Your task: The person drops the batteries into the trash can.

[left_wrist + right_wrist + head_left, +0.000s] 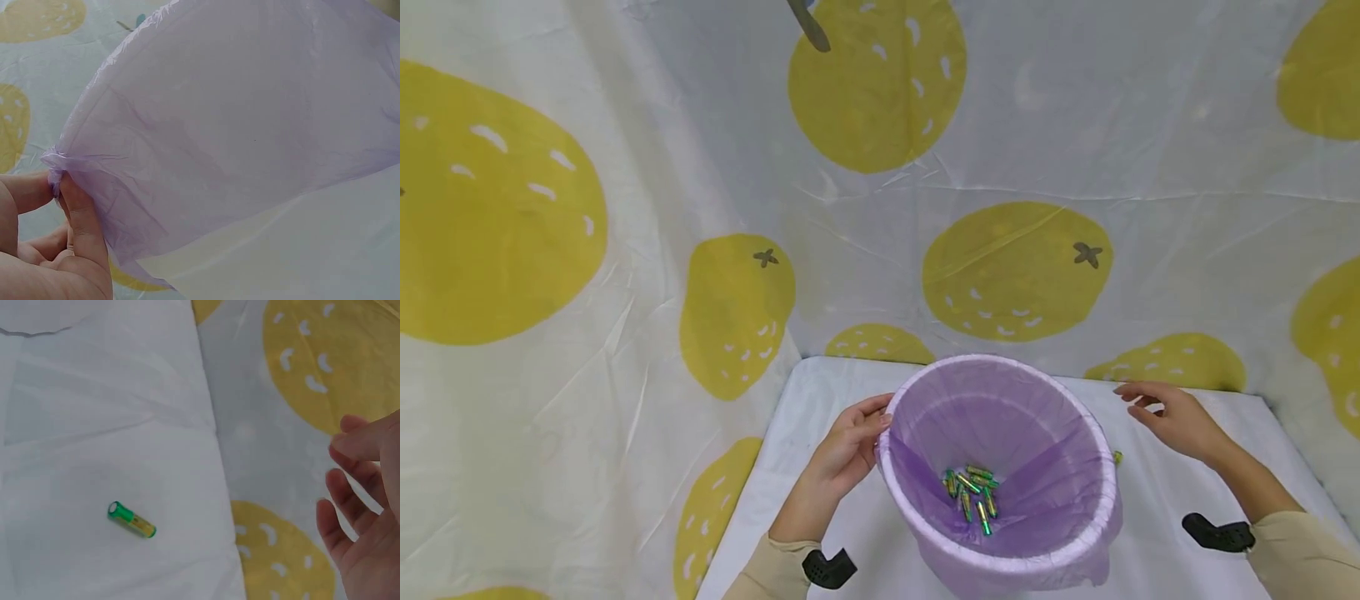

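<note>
A white bin lined with a purple plastic bag (1000, 400) stands tilted toward me in the head view. Several green and gold batteries (967, 483) lie at its bottom. My left hand (847, 446) pinches the bin's left rim, thumb and finger on the bag's folded edge (57, 164) in the left wrist view. To the right of the bin, my right hand (1172, 421) hovers with loosely bent fingers and nothing in them. One more battery (132, 519) lies on the white cloth; in the head view the bin's rim hides most of it.
A white-covered table (850, 379) carries the bin. Behind and beside it hang white sheets printed with yellow fruit (1018, 271). Black wrist cameras (829, 568) are strapped on both forearms.
</note>
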`<action>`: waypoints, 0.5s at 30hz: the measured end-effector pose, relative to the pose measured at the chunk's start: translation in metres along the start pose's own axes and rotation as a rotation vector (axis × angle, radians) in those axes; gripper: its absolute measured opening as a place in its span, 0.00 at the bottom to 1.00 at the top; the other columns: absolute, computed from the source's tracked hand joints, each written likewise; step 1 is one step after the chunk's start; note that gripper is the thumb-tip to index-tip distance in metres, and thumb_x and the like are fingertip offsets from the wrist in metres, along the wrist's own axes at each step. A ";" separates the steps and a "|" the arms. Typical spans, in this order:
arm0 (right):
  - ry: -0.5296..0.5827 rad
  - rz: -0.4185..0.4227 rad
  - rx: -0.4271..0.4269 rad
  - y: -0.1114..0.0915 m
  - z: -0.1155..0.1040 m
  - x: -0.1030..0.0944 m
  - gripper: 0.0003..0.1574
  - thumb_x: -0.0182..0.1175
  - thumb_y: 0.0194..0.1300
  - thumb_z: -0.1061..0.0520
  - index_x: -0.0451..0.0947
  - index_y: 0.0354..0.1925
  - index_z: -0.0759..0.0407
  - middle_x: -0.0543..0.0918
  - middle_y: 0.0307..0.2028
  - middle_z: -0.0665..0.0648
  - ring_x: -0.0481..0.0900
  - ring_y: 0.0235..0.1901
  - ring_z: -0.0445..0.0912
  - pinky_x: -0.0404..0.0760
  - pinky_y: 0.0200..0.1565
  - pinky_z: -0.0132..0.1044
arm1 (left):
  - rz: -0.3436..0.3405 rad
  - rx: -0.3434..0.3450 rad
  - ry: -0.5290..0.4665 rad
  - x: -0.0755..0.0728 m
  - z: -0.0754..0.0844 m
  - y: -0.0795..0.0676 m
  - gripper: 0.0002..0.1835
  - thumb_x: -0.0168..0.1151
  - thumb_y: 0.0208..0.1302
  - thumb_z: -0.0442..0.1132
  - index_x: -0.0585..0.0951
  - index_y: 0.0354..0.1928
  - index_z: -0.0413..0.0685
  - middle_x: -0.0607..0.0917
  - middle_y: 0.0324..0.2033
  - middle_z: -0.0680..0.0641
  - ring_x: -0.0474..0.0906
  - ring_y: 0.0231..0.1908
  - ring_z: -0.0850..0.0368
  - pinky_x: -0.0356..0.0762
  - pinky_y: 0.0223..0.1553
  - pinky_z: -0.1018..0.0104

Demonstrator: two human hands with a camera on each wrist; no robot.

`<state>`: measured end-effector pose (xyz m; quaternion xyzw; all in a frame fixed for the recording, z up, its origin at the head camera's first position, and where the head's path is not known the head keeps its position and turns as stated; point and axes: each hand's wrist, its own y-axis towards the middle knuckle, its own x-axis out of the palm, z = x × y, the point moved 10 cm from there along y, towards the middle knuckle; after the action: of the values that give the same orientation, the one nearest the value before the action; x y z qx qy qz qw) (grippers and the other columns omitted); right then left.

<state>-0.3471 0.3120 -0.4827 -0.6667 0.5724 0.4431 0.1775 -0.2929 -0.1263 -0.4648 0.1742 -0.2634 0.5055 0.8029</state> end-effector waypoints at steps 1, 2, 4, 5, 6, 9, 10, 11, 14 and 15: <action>-0.008 0.004 0.021 -0.003 0.004 0.004 0.16 0.66 0.67 0.68 0.83 0.53 0.64 0.86 0.45 0.64 0.80 0.40 0.42 0.79 0.37 0.27 | 0.001 -0.002 0.000 0.000 0.000 0.000 0.18 0.49 0.74 0.21 0.74 0.63 0.31 0.83 0.48 0.44 0.84 0.42 0.57 0.85 0.42 0.68; -0.016 0.010 0.041 -0.005 0.008 0.008 0.16 0.66 0.67 0.68 0.83 0.53 0.64 0.86 0.45 0.64 0.80 0.41 0.44 0.79 0.37 0.27 | 0.002 -0.004 0.002 0.000 -0.001 0.000 0.18 0.49 0.74 0.21 0.74 0.63 0.31 0.83 0.48 0.44 0.84 0.42 0.57 0.85 0.41 0.68; -0.024 0.028 0.070 -0.011 0.016 0.015 0.16 0.66 0.67 0.68 0.83 0.53 0.65 0.86 0.44 0.64 0.79 0.40 0.44 0.79 0.36 0.27 | 0.005 -0.008 0.005 0.000 -0.002 -0.001 0.18 0.49 0.74 0.21 0.73 0.63 0.30 0.83 0.48 0.44 0.84 0.42 0.57 0.85 0.42 0.68; -0.028 0.038 0.076 -0.013 0.019 0.018 0.16 0.66 0.66 0.68 0.83 0.53 0.65 0.85 0.44 0.64 0.79 0.40 0.42 0.80 0.36 0.27 | 0.007 -0.008 0.006 0.000 -0.002 -0.001 0.18 0.49 0.74 0.21 0.73 0.63 0.30 0.83 0.48 0.43 0.84 0.42 0.57 0.84 0.42 0.69; -0.030 0.047 0.082 -0.015 0.022 0.021 0.17 0.66 0.66 0.69 0.82 0.53 0.65 0.85 0.44 0.64 0.78 0.40 0.40 0.80 0.36 0.27 | 0.007 -0.008 0.008 0.000 -0.002 -0.001 0.18 0.48 0.74 0.22 0.72 0.64 0.30 0.83 0.48 0.43 0.84 0.42 0.57 0.84 0.42 0.69; -0.025 0.070 0.088 -0.020 0.031 0.029 0.17 0.65 0.65 0.70 0.82 0.53 0.65 0.85 0.45 0.65 0.76 0.40 0.33 0.80 0.36 0.28 | 0.006 -0.009 0.009 0.000 -0.002 -0.001 0.19 0.48 0.75 0.22 0.72 0.64 0.29 0.83 0.48 0.43 0.84 0.42 0.57 0.84 0.42 0.69; -0.026 0.076 0.090 -0.021 0.033 0.031 0.17 0.65 0.65 0.71 0.82 0.53 0.66 0.85 0.46 0.66 0.75 0.40 0.32 0.80 0.35 0.28 | 0.005 -0.010 0.008 0.000 -0.002 -0.001 0.19 0.48 0.75 0.22 0.71 0.64 0.29 0.83 0.48 0.43 0.84 0.42 0.57 0.84 0.42 0.69; -0.028 0.086 0.092 -0.022 0.036 0.034 0.17 0.65 0.65 0.71 0.82 0.52 0.66 0.85 0.46 0.66 0.75 0.40 0.32 0.80 0.35 0.28 | 0.003 -0.009 0.008 0.000 -0.002 -0.001 0.18 0.48 0.75 0.22 0.71 0.64 0.28 0.83 0.48 0.43 0.84 0.42 0.57 0.84 0.42 0.68; -0.026 0.095 0.112 -0.026 0.046 0.042 0.17 0.64 0.65 0.71 0.82 0.53 0.66 0.85 0.48 0.67 0.78 0.41 0.42 0.79 0.35 0.29 | -0.001 -0.006 0.007 0.001 -0.001 -0.001 0.18 0.48 0.75 0.22 0.71 0.64 0.28 0.83 0.48 0.43 0.84 0.42 0.57 0.84 0.42 0.69; -0.023 0.095 0.122 -0.028 0.049 0.046 0.17 0.64 0.65 0.71 0.82 0.53 0.67 0.84 0.48 0.68 0.79 0.42 0.47 0.80 0.36 0.32 | -0.002 -0.004 0.005 0.001 -0.001 0.000 0.18 0.48 0.75 0.22 0.71 0.64 0.28 0.83 0.48 0.43 0.84 0.42 0.57 0.84 0.42 0.69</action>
<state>-0.3423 0.3289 -0.5536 -0.6216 0.6271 0.4230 0.2033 -0.2920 -0.1254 -0.4653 0.1715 -0.2623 0.5048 0.8043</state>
